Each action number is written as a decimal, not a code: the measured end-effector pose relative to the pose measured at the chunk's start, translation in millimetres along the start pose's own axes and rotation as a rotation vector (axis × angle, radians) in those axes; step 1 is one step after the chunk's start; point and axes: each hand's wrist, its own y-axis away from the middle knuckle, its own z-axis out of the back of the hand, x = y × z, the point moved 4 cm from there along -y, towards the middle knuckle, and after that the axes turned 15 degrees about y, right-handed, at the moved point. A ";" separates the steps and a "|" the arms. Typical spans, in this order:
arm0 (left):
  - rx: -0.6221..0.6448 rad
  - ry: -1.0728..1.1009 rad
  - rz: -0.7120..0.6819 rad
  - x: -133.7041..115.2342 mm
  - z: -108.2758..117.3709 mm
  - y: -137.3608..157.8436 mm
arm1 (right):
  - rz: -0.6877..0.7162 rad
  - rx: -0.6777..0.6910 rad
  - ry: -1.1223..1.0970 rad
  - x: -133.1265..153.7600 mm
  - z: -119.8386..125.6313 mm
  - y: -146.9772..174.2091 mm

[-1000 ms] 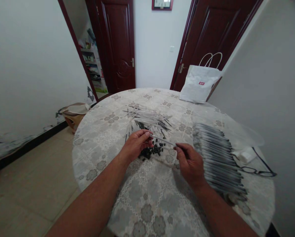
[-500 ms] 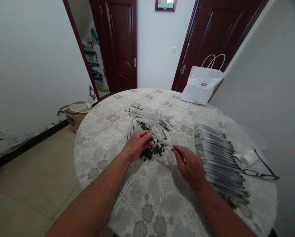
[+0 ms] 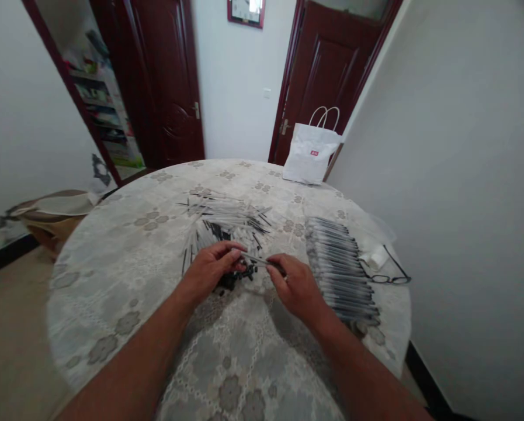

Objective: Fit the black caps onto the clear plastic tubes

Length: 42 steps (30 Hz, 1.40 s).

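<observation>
A slim, pale pen (image 3: 255,258) is held nearly level over the table, gripped from both ends. My left hand (image 3: 211,269) pinches its left end between thumb and fingers. The fingers of my right hand (image 3: 294,283) are closed around its right end, which they mostly hide. Just beneath and beside my left hand lies a pile of small black caps (image 3: 229,282), partly covered by that hand. Behind it spreads a loose heap of thin white and black pen parts (image 3: 226,210). To the right of my right hand, several dark-tipped pens (image 3: 340,263) lie side by side in a row.
A round table (image 3: 244,362) wears a patterned cloth. Eyeglasses (image 3: 391,280) and a crumpled white thing (image 3: 378,257) lie right of the row. A white paper bag (image 3: 312,155) stands at the far edge. Left of the table is a brown seat-like object (image 3: 55,219).
My view has turned right, so the whole scene sits further left. Both hands still hold the pen and are slightly closer together.
</observation>
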 end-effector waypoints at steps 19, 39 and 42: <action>-0.109 -0.669 -0.203 -13.9 12.4 -3.4 | -0.296 0.268 1.022 -168.2 105.7 -45.6; -0.201 -0.849 -0.366 -12.0 23.6 -3.4 | 0.076 0.472 0.652 -38.6 9.3 -46.2; -0.220 -0.840 -0.377 -14.8 25.4 -2.7 | 0.114 0.547 0.679 -11.8 -12.7 -41.8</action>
